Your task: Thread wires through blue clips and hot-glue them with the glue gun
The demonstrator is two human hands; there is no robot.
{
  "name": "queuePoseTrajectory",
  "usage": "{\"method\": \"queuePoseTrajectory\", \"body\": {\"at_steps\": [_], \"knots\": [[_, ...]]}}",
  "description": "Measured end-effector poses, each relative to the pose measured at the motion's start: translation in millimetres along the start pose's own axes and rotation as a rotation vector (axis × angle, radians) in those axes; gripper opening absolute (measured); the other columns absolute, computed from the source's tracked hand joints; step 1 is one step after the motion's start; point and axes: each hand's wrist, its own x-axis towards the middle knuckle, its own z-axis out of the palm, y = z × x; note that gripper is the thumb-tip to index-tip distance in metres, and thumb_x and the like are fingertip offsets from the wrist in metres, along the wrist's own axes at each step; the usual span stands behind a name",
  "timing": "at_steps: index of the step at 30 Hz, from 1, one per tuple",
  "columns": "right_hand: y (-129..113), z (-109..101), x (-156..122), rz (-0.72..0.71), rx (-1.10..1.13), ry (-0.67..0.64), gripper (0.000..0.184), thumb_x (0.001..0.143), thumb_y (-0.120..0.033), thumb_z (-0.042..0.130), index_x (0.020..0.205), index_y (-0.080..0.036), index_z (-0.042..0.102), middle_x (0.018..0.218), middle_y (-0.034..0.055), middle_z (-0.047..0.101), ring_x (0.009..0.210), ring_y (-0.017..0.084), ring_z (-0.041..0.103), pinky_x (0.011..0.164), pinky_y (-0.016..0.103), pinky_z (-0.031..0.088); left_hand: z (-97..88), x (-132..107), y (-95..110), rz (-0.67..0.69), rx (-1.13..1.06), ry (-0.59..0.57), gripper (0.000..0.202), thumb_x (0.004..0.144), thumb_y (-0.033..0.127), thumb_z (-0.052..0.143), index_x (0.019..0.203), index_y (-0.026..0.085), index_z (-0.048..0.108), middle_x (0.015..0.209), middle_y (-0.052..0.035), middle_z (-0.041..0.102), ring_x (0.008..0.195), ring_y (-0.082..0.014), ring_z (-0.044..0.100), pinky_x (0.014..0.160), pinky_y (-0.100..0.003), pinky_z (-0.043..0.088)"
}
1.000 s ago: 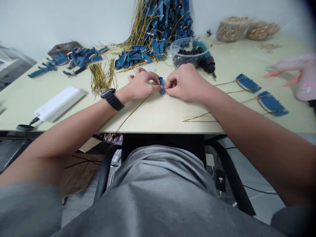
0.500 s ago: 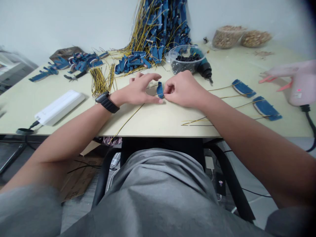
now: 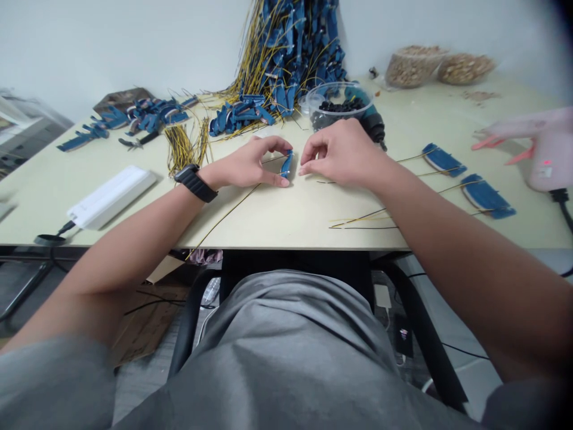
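Note:
My left hand (image 3: 257,161), wearing a black watch, grips a small blue curved plastic piece (image 3: 287,165) between thumb and index finger, on edge just over the table. Thin yellow and black wires (image 3: 228,213) run from that piece under the hand toward the table's front edge. Just right of it, my right hand (image 3: 342,152) is closed in a pinch, apart from the piece. Whatever its fingertips hold, if anything, is too small to make out. Two more blue wired pieces (image 3: 444,160) lie to the right, their wires passing beneath my right forearm.
Behind the hands stand a big heap of blue wired pieces (image 3: 290,54) and a clear tub of black parts (image 3: 338,107), beside a power drill (image 3: 375,126). A pink glue gun (image 3: 544,149) is at right. Left lie a white power box (image 3: 111,197), pliers (image 3: 136,141) and a wire bundle (image 3: 179,149).
My right hand has drawn away from the blue piece, up and to the right. My left thumb and index finger have closed on the piece, which is turned more edge-on.

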Motion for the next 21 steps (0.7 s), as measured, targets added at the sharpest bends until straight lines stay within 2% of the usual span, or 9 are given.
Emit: {"method": "queuePoseTrajectory", "body": {"at_steps": [5, 10, 15, 17, 21], "knots": [[0.0, 4.1, 0.2, -0.006, -0.004, 0.011, 0.017, 0.101, -0.012, 0.098, 0.094, -0.027, 0.095, 0.103, 0.0080, 0.095, 0.106, 0.036, 0.093, 0.106, 0.052, 0.071, 1.2, 0.2, 4.1, 0.001, 0.000, -0.005, 0.096, 0.079, 0.079, 0.109, 0.158, 0.031, 0.084, 0.169, -0.0150, 0.083, 0.161, -0.0478, 0.072, 0.145, -0.065, 0.050], [9.2, 5.2, 4.4, 0.023, -0.052, 0.056, 0.020, 0.108, -0.015, 0.090, 0.101, -0.032, 0.098, 0.108, 0.0071, 0.097, 0.106, 0.038, 0.092, 0.107, 0.054, 0.072, 3.4, -0.4, 8.5, 0.010, -0.027, -0.010, 0.097, 0.076, 0.077, 0.111, 0.157, 0.032, 0.085, 0.168, -0.0141, 0.083, 0.160, -0.0474, 0.073, 0.143, -0.065, 0.052], [7.4, 6.2, 5.7, 0.038, -0.047, 0.078, 0.016, 0.108, -0.016, 0.090, 0.105, -0.028, 0.100, 0.108, 0.0104, 0.097, 0.103, 0.037, 0.092, 0.105, 0.053, 0.071, 8.2, -0.5, 12.6, 0.011, -0.047, 0.001, 0.096, 0.076, 0.077, 0.112, 0.155, 0.031, 0.082, 0.167, -0.0137, 0.083, 0.160, -0.0457, 0.072, 0.146, -0.064, 0.051], [3.2, 5.9, 4.7, 0.083, -0.020, 0.068, 0.016, 0.111, -0.022, 0.090, 0.098, -0.027, 0.098, 0.098, 0.0098, 0.094, 0.097, 0.035, 0.090, 0.101, 0.050, 0.069, 10.6, -0.8, 14.9, 0.000, -0.027, 0.029, 0.097, 0.075, 0.074, 0.112, 0.155, 0.031, 0.080, 0.166, -0.0138, 0.082, 0.161, -0.0459, 0.071, 0.145, -0.064, 0.051], [-8.8, 5.5, 1.3, 0.154, 0.053, 0.021, 0.043, 0.119, -0.029, 0.079, 0.076, -0.024, 0.086, 0.076, 0.0090, 0.082, 0.084, 0.029, 0.083, 0.097, 0.047, 0.068, 15.6, -3.7, 24.1, -0.046, 0.062, 0.073, 0.097, 0.076, 0.069, 0.112, 0.158, 0.031, 0.075, 0.166, -0.0141, 0.081, 0.161, -0.0504, 0.064, 0.141, -0.071, 0.048]]}}
